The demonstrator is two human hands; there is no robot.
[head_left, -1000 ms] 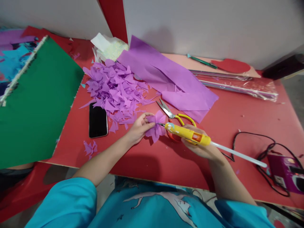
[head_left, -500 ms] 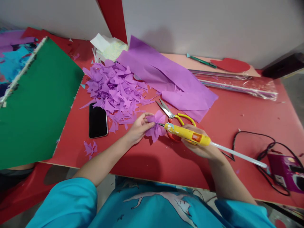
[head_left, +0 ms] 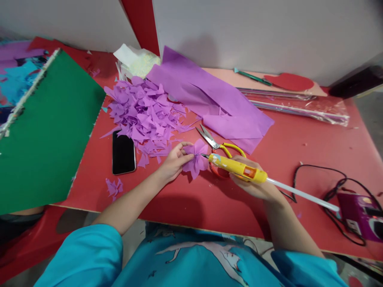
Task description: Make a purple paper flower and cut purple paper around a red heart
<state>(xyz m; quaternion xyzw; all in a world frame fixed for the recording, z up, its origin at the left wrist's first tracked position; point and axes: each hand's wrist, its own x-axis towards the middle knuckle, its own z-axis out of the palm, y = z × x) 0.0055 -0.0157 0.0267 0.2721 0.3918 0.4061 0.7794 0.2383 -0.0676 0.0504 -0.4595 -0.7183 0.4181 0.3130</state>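
While the left hand (head_left: 173, 163) pinches a purple flower (head_left: 196, 169) by its left petals, the right hand (head_left: 249, 187) is wrapped around a yellow glue gun (head_left: 231, 164) above the handles of the scissors (head_left: 216, 146). The flower is held just left of those scissors, on their side nearer the person, and the left hand is the closer one to it. The gun's long axis slants from the flower rightward past the scissors, a white glue stick (head_left: 302, 195) jutting from its rear. Its dark nozzle (head_left: 204, 156) points left at the flower's centre; whether it touches cannot be told. No brand or writing is legible: a pale label (head_left: 353, 226) on the purple box (head_left: 360, 211), well right of the scissors, is too small.
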